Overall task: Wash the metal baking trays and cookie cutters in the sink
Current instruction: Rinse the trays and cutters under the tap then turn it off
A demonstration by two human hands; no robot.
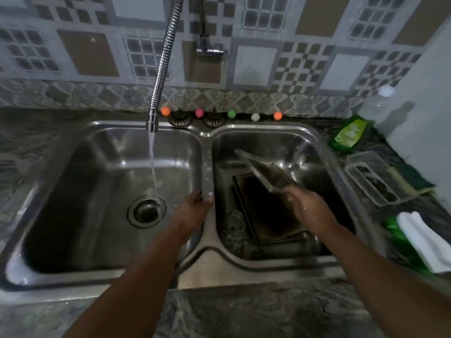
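My right hand point(308, 208) grips the near edge of a metal baking tray point(264, 170) and holds it tilted up over the right basin point(314, 152) of the double sink. More trays point(253, 211) lie flat on that basin's floor, with round cookie cutters point(234, 224) heaped at their near left. My left hand point(195, 208) rests on the divider point(207, 167) between the basins, fingers relaxed and holding nothing. Water runs from the flexible tap point(152, 123) into the left basin point(80, 191), down to its drain point(146, 211).
On the counter to the right lie a green soap pouch point(350, 134), a clear plastic box point(373, 179), a green sponge point(412, 178) and a white cloth point(424, 240). Small coloured balls point(231, 114) line the back ledge. A clear bottle point(375, 103) stands at the far right.
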